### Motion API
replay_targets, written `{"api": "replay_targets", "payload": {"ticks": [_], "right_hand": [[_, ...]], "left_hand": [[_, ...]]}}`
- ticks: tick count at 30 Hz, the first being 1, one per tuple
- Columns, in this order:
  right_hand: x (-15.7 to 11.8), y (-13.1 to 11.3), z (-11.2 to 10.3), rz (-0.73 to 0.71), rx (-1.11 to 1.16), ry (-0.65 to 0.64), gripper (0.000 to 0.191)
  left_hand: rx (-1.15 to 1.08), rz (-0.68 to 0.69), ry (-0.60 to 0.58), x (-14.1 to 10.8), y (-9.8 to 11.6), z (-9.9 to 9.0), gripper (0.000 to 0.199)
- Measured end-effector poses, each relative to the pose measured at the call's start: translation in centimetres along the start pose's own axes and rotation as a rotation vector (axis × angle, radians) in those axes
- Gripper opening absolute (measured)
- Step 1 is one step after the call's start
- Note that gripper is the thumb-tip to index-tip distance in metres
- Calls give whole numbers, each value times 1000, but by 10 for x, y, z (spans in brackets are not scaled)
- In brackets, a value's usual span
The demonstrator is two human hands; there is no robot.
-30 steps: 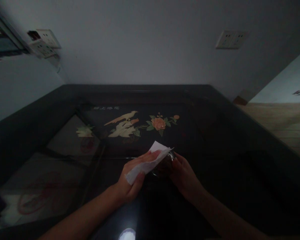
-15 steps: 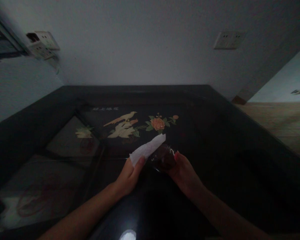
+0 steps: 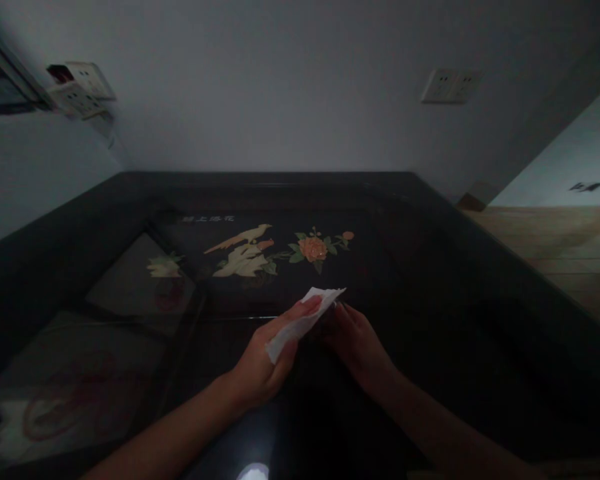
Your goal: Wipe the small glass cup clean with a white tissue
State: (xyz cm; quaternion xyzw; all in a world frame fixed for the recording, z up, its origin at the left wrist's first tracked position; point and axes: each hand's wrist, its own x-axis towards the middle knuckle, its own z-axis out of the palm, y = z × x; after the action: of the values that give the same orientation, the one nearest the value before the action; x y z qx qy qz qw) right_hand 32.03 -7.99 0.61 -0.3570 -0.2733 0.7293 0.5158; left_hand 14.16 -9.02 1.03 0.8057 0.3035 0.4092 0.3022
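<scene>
My left hand (image 3: 263, 360) is closed on a folded white tissue (image 3: 300, 328), pinched between the thumb and the fingers. The tissue slants up to the right, its far tip near the fingers of my right hand (image 3: 363, 350). Those fingers are curled round a clear, shiny object (image 3: 336, 305), of which only a small glint shows; its kind is hard to make out in the dim light. Both hands are close together above a dark glossy tabletop (image 3: 380, 280), in front of its printed bird (image 3: 250, 235) and orange flower (image 3: 313, 249).
A pale wall (image 3: 280, 100) rises behind the table, with a double socket (image 3: 451, 86) on the right and more sockets (image 3: 83, 93) in the left corner. Wooden flooring (image 3: 570, 240) shows beyond the right edge. The glossy top reflects a window-like shape on the left.
My left hand has turned and its fingers now reach over the tissue. The tissue has tilted and moved slightly right and nearer. The clear object is now mostly hidden by my right hand.
</scene>
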Motion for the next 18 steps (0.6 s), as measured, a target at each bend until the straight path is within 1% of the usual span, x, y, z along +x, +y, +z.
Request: {"api": "replay_targets", "payload": {"ticks": [3,5,7,9,12,14,16,18], "right_hand": [[-6,3,6,5,-73,-10,42],[-9,5,8,2,-122,-27,47],[-11,7,8,2,-167,-40,51],[-12,9,7,1,-203,-52,55],[-14,10,5,8,-218,-80,61],[-13,7,5,6,-188,-87,62],[-11,2,6,-8,-131,-93,58],[-8,-3,5,-29,-73,-93,52]], "left_hand": [[9,22,-13,3,0,-1,50],[3,-20,-24,3,-1,-1,49],[-22,-123,-7,3,-3,-1,46],[-78,-242,37,4,-5,0,45],[-200,-390,124,5,-8,3,52],[-260,-477,179,5,-9,5,56],[-277,-540,213,5,-8,7,59],[-270,-554,220,4,-7,8,59]]}}
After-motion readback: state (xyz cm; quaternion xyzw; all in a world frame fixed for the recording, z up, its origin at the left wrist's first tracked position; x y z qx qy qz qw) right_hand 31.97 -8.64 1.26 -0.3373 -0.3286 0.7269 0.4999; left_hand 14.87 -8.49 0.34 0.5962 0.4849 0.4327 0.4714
